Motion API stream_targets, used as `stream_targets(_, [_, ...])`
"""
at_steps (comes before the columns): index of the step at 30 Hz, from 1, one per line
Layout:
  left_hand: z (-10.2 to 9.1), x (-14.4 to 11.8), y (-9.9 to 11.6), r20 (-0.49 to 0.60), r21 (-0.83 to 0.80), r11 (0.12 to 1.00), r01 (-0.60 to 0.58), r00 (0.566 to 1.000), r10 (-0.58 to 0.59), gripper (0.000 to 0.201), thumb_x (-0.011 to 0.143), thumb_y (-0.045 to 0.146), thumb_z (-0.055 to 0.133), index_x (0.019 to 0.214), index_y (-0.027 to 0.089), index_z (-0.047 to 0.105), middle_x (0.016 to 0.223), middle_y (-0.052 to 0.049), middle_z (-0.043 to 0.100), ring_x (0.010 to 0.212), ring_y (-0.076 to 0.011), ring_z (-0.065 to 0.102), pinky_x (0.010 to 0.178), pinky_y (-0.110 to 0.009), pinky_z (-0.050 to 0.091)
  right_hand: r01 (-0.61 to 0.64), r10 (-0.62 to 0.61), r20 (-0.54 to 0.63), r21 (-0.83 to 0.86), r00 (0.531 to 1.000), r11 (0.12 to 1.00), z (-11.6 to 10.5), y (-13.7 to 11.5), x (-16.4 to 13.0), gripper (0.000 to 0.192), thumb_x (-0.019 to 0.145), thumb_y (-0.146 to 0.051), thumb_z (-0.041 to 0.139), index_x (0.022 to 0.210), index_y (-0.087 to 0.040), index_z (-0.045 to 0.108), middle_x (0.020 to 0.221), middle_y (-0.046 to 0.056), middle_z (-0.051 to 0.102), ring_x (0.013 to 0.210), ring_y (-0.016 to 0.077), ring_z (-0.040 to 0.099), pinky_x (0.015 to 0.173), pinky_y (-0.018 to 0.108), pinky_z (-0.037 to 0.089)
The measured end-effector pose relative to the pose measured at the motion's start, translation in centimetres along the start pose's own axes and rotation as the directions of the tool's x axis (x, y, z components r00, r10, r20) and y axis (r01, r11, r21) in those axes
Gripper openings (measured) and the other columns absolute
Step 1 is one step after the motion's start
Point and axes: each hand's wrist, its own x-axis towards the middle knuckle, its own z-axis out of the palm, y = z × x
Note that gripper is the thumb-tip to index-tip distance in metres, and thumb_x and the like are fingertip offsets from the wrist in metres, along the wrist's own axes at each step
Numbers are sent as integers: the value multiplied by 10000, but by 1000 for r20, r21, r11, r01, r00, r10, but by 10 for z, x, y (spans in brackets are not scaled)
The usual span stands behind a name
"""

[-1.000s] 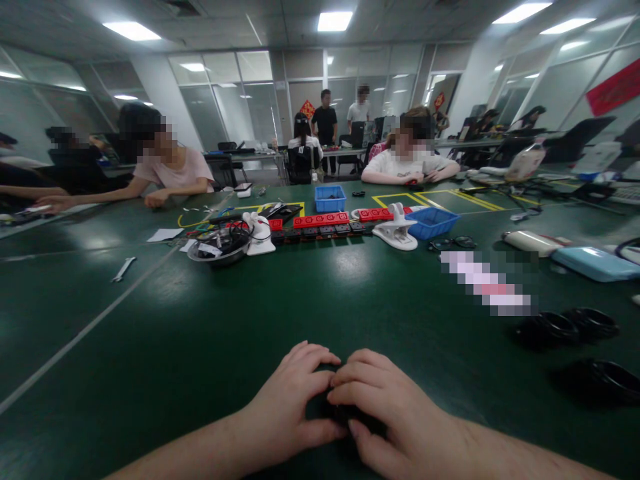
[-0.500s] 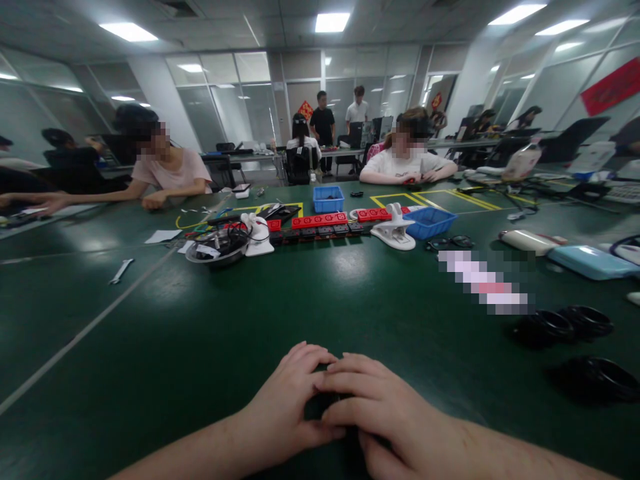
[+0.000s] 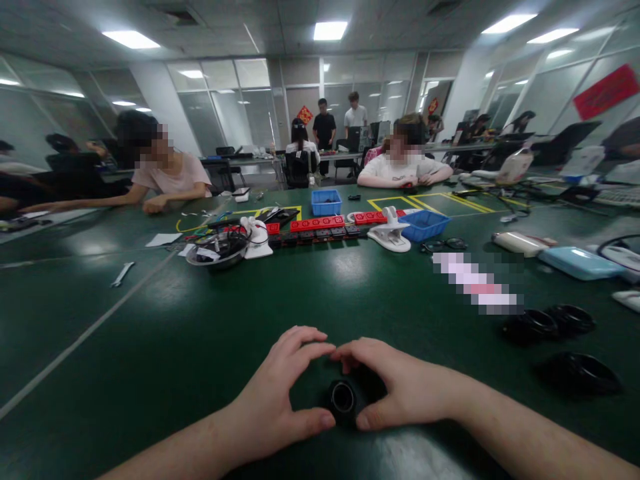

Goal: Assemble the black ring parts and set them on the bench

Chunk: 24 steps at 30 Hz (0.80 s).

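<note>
Head view looks down a dark green table (image 3: pixel 150 347) at two bare hands set close together near its front edge. Between them lies a small black ring (image 3: pixel 343 398), flat on the tabletop with its round opening facing up. The left hand (image 3: pixel 280 393) curves around the ring's left side, fingers arched over it and thumb stretched along the near side, its tip just beside the ring. The right hand (image 3: pixel 400 390) curves around the right side in the same way, its thumb tip touching or nearly touching the ring's near edge. The forefingers of both hands meet beyond the ring, so the hands form a loop about it. Neither hand closes on the ring; both are half open and cupped, resting on the table.

To the right, well apart from the hands, lie more black rings (image 3: pixel 550 325) and a larger dark one (image 3: pixel 580 375). Farther up the table stand a row of red blocks (image 3: pixel 317 223), two blue bins (image 3: pixel 326 201), a white clamp (image 3: pixel 391 233) and a bowl of cables (image 3: pixel 218 250). A small wrench (image 3: pixel 123 273) lies to the left. Other people sit along the far side of the table.
</note>
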Motion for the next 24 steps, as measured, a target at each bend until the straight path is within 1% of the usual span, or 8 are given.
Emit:
stream_targets(2, [-1, 0, 7, 35, -24, 998, -60, 998, 61, 464, 799, 403, 607, 1221, 274, 463, 1281, -67, 429, 1197, -274, 370, 990, -436, 328, 57, -58, -9, -122, 998, 991, 4, 0, 1, 577, 568, -270, 734, 1101, -155, 544, 993, 57, 553, 929, 221, 483, 844, 375, 363])
stream_targets(6, [-3, 4, 22, 103, -69, 995, -72, 991, 79, 485, 807, 168, 589, 1252, 297, 445, 1218, -35, 515, 1103, -207, 476, 942, -343, 390, 137, -147, -19, -267, 989, 954, 14, 4, 5, 407, 620, -311, 722, 994, -192, 611, 921, 34, 566, 879, 203, 484, 801, 351, 343])
stream_targets(9, [-6, 7, 29, 180, -73, 990, -116, 975, 128, 411, 828, 117, 553, 1197, 295, 514, 1115, -17, 584, 1013, -183, 527, 883, -300, 423, 183, -198, -18, -302, 980, 936, 19, 8, 7, 350, 633, -343, 720, 934, -193, 621, 889, 20, 572, 848, 181, 493, 779, 325, 339])
stream_targets(12, [-6, 7, 32, 226, -36, 992, -124, 966, 129, 356, 838, 108, 531, 1147, 283, 551, 1081, -19, 586, 978, -179, 531, 845, -287, 431, 204, -225, -24, -333, 974, 921, 22, 8, 7, 323, 635, -376, 716, 866, -176, 609, 837, 8, 573, 802, 161, 499, 757, 306, 340])
stream_targets(14, [-1, 5, 32, 194, 9, 996, -91, 977, 88, 304, 834, 140, 542, 1112, 262, 554, 1032, -27, 581, 921, -181, 540, 790, -287, 444, 203, -229, -35, -346, 973, 916, 25, 7, 6, 319, 639, -394, 709, 838, -171, 596, 805, 2, 569, 779, 156, 501, 735, 294, 344])
stream_targets(17, [14, -1, 27, 36, 61, 997, -47, 998, 45, 205, 804, 332, 601, 954, 199, 558, 861, -32, 565, 758, -191, 544, 647, -292, 447, 201, -234, -55, -351, 971, 915, 29, 4, 6, 330, 635, -415, 709, 805, -165, 578, 761, -2, 563, 742, 151, 501, 705, 282, 348])
stream_targets(20, [29, -3, 20, -81, 47, 999, -22, 996, 25, 345, 775, 514, 575, 844, 184, 499, 798, -32, 543, 699, -194, 522, 595, -299, 428, 191, -227, -68, -344, 972, 919, 34, 2, 8, 347, 621, -427, 721, 777, -159, 566, 725, -3, 561, 714, 149, 500, 698, 286, 348])
stream_targets(24, [37, -3, 10, -111, -21, 999, -33, 993, 30, 458, 757, 641, 513, 852, 194, 472, 827, -35, 517, 726, -199, 502, 617, -307, 429, 167, -207, -97, -318, 974, 933, 39, 1, 10, 369, 594, -427, 739, 784, -164, 563, 717, -12, 568, 699, 146, 500, 692, 289, 341])
